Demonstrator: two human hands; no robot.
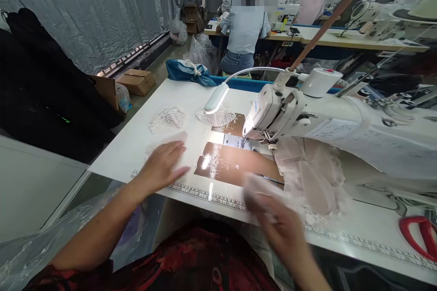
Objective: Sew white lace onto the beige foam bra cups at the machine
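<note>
My left hand (163, 165) lies flat with fingers stretched out on a thin white lace piece (170, 139) on the white table (129, 145). My right hand (273, 218) is smeared by motion near the table's front edge, at a pale pink lace fabric (312, 177) bunched under the white sewing machine (341, 118). Whether it grips the fabric cannot be made out. Two more white lace pieces (168, 119) (220, 117) lie farther back. The machine's needle area (269, 138) is above a shiny brown plate (232, 163).
A gooseneck lamp (216, 98) shines on the plate. Red-handled scissors (421, 234) lie at the right. A printed ruler (205, 193) runs along the table's front. Cardboard boxes (136, 81) and plastic bags sit on the floor at left. Other people sit at tables behind.
</note>
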